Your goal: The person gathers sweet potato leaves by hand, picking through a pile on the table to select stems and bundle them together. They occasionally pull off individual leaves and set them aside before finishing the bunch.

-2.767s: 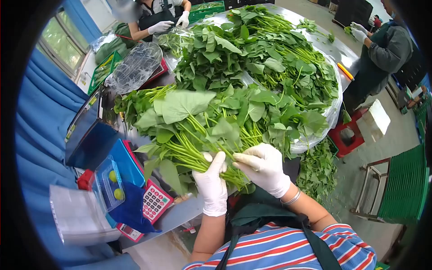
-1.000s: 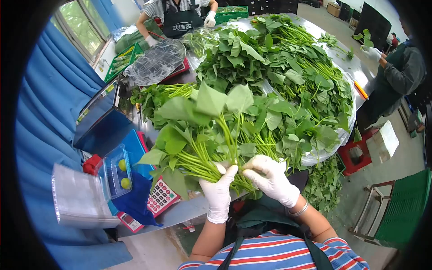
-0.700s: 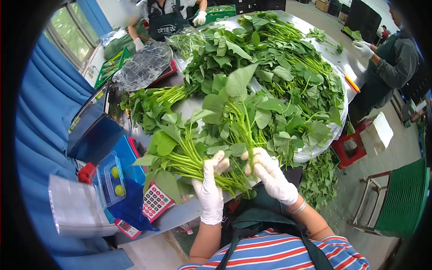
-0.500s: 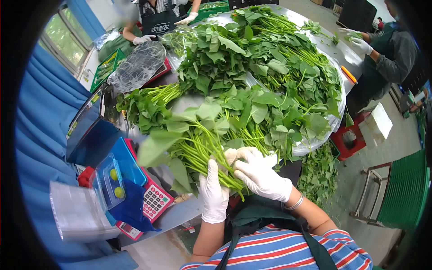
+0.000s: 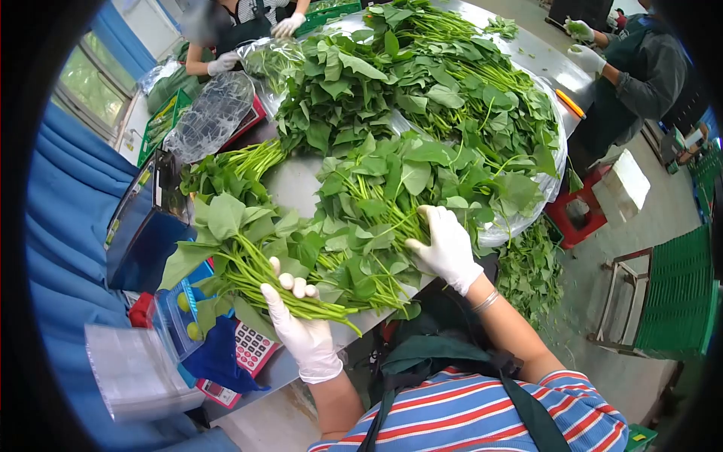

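My left hand [image 5: 305,324], in a white glove, is closed around a bunch of leafy greens [image 5: 256,275]. The stem ends of that bunch point right and its broad leaves hang to the left, over the scale. My right hand [image 5: 449,248], also gloved, is at the near edge of the large pile of greens [image 5: 444,162]. Its thumb and fingers close on stem ends there; leaves partly hide the fingertips. More loose greens [image 5: 369,279] lie between my two hands.
At left are a pink-edged scale [image 5: 252,348], a blue cloth [image 5: 222,354], clear plastic boxes [image 5: 135,369] and a dark box [image 5: 147,226]. One co-worker [image 5: 252,30] stands at the far left, another [image 5: 640,75] at the right. A red stool [image 5: 580,218] is on the floor.
My left hand has moved left with its bunch of greens. My right hand has left that bunch and moved up to the stems in the pile.
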{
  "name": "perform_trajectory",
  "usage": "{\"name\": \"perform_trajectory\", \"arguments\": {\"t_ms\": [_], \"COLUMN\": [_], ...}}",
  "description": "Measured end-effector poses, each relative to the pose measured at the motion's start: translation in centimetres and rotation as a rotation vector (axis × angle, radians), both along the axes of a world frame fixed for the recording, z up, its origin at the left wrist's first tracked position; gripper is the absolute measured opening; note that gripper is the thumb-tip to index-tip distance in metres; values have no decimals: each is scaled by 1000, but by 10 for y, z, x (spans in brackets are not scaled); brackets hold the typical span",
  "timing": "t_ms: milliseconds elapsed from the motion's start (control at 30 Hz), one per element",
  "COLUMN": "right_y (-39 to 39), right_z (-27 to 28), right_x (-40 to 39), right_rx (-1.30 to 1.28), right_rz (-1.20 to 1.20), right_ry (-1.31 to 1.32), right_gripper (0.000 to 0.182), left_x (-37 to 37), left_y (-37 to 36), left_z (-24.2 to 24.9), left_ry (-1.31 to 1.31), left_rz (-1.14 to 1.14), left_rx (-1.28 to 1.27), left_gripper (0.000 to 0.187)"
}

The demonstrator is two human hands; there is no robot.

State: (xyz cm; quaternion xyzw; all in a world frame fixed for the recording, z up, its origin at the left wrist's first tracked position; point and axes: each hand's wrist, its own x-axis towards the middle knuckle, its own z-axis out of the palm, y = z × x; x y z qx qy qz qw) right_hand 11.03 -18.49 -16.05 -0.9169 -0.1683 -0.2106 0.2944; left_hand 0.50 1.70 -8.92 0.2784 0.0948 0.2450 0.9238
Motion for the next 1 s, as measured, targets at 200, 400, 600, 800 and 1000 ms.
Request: {"name": "perform_trajectory", "arguments": {"t_ms": [200,400,600,800,1000], "right_y": [-10,-21,-48,-67,-82], "right_z": [1,20,96,73,75], "right_x": [13,12,17,30,19], "right_rx": [36,537,1237,325,573], "right_rz": [-47,192,248,238,47], "right_ry": [240,619,633,533,251], "right_gripper": [29,33,21,23,26], "left_x": [-8,-9,-9,-2,-2], "left_y": [11,24,24,21,0], "left_z": [-1,1,6,7,5], "left_ry": [-53,-86,-77,-199,-54], "left_rz": [10,-19,-17,-266,-535], "left_rx": [-83,-164,-145,-465,-559], "left_gripper": [45,45,46,44,39]}}
